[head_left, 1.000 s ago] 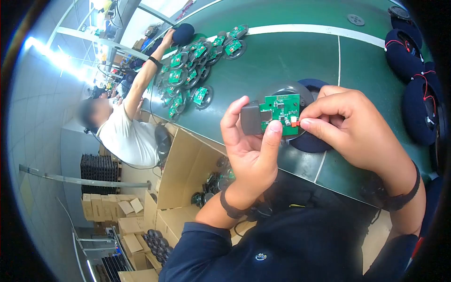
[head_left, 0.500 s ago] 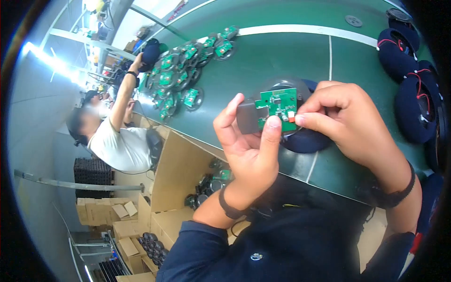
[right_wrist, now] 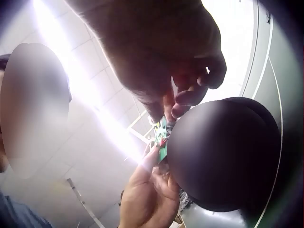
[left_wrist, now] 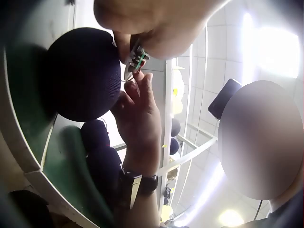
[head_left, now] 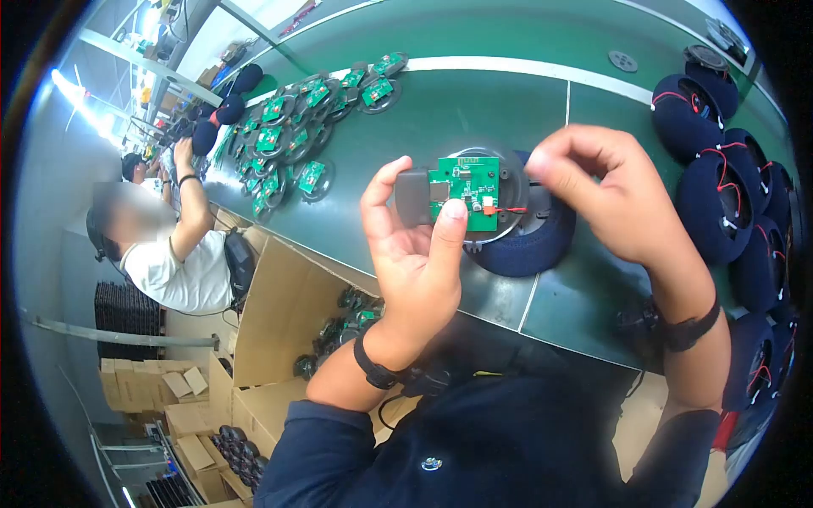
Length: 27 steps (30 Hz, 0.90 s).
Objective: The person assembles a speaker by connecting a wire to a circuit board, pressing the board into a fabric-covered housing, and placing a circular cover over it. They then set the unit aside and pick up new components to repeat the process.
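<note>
In the head view, my left hand (head_left: 415, 271) grips a grey round plate (head_left: 510, 173) with a green circuit board (head_left: 461, 182) and a dark grey block (head_left: 412, 196) on it, the thumb pressing the board's lower edge. A red and white plug (head_left: 489, 206) sits at the board's right side, and a red wire (head_left: 512, 210) runs from it toward a dark blue fabric-covered round shell (head_left: 529, 254) below. Off to the right of the plate, my right hand (head_left: 614, 195) has curled fingers, thumb near the index finger, nothing visible between them. In the left wrist view, the shell (left_wrist: 85, 76) looks like a ball.
Several round plates with green boards (head_left: 279, 135) are heaped on the green table (head_left: 449, 102) at left. Fabric shells (head_left: 716, 199) with red wires line the right side. A cardboard box (head_left: 275, 309) stands by the table edge. Another person (head_left: 182, 262) works at the far left.
My right hand has let go of the plug at the board and moved right and up. The plug stays in the board, its red wire now visible. My left hand still holds the plate.
</note>
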Tool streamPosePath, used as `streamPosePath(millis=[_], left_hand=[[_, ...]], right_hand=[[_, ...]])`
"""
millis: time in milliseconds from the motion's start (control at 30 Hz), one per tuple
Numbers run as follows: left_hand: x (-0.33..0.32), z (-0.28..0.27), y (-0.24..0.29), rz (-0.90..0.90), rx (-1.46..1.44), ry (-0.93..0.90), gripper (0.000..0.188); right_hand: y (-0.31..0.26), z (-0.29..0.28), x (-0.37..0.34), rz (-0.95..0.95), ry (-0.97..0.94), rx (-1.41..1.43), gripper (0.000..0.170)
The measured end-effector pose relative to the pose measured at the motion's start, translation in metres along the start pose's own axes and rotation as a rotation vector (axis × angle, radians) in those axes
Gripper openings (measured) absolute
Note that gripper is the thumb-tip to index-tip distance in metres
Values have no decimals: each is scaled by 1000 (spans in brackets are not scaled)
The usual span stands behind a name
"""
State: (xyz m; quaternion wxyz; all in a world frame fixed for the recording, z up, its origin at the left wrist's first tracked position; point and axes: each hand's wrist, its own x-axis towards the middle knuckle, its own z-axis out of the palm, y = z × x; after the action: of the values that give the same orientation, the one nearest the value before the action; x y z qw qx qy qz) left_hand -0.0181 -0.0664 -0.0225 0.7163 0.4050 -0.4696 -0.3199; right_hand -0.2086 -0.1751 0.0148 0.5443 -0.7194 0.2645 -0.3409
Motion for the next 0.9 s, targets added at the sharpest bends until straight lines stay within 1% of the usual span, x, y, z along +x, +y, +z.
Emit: streamPosePath(millis=[33, 100, 133, 233, 267, 300, 333, 367, 400, 433, 500, 533, 600, 633, 667, 700, 733, 767, 800, 833, 900], left_hand=[[1, -1, 1, -27, -24, 9, 60], [2, -4, -6, -8, -15, 20, 61], [4, -4, -9, 5, -9, 24, 61], [0, -5, -4, 1, 25, 33, 63], [-13, -12, -7, 144, 217, -24, 63], [-23, -21, -10, 298, 403, -60, 63], [-23, -32, -5, 507, 512, -246, 64], [-24, -36, -9, 646, 457, -361, 61], [-21, -43, 2, 692, 434, -594, 57], [-20, -39, 3, 848, 398, -631, 49], [-30, -35, -2, 917, 479, -566, 43], [-31, -34, -3, 919, 468, -546, 43], [-30, -37, -2, 910, 469, -541, 38], [-31, -40, -1, 838, 444, -539, 44], [-33, -40, -2, 766, 419, -498, 50], [-35, -39, -2, 693, 393, -459, 56], [-35, -39, 0, 650, 397, -451, 66], [-37, -39, 1, 651, 392, -440, 66], [-39, -39, 2, 592, 422, -390, 66], [-40, -38, 4, 533, 451, -341, 65], [-41, -38, 5, 518, 445, -319, 65]], right_hand=[[11, 2, 3, -6, -9, -8, 20], [28, 8, 10, -186, 238, -60, 26], [31, 6, 10, -122, 220, -104, 28], [30, 7, 7, -104, 230, -168, 28], [26, 5, 7, -56, 211, -141, 25], [22, 1, 10, -73, 189, -170, 25], [21, -1, 7, -7, 179, -74, 24], [19, -2, 4, 65, 172, 21, 22], [4, 6, 5, 87, 217, 65, 20], [8, 3, 7, 91, 213, 44, 20], [17, -3, 8, -161, 104, 2, 19], [13, 1, 6, -156, 131, -120, 18], [1, 15, 5, -177, 153, -194, 13], [-5, 22, 5, -184, 177, -205, 16], [-12, 22, 7, -175, 116, -340, 27], [-13, 23, 12, -172, 107, -351, 27], [-14, 22, 19, -259, -7, -514, 29], [-15, 23, 25, -346, -122, -675, 31], [-11, 27, 32, -379, -161, -707, 32], [-10, 28, 38, -380, -168, -711, 32], [-10, 31, 48, -206, -451, -578, 30]])
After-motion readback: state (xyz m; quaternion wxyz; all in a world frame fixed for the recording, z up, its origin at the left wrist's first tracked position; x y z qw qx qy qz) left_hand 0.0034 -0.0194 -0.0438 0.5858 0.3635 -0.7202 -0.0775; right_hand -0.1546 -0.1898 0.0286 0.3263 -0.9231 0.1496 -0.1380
